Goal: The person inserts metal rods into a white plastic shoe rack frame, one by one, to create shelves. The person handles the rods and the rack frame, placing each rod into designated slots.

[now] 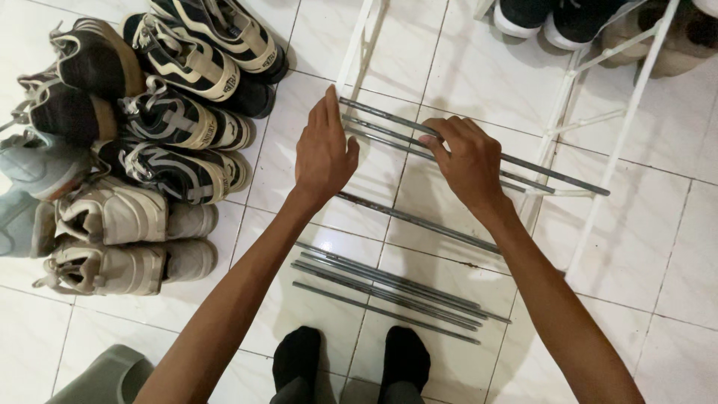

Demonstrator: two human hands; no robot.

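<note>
Both hands are seen held over a set of grey rods (479, 161) that lie slantwise across the white tiled floor (666, 247). The left hand (323, 153) is spread flat, fingers straight and together, its fingertips at the near ends of the rods; nothing is gripped by it. The right hand (467, 158) is curled over the rods near their middle, fingers bent down onto them; whether a rod is actually pinched cannot be told. The upper rods are laid against the white rack frame (598, 127), whose bars stand to the right. One more rod (419, 222) is seen below the hands, apart from the rest. A loose bundle of rods (389, 292) lies nearer, just ahead of two black-socked feet (351, 363). A heap of shoes (149, 142) is piled at the left, well apart from the rods. More shoes (553, 19) sit on the rack at the top edge.
</note>
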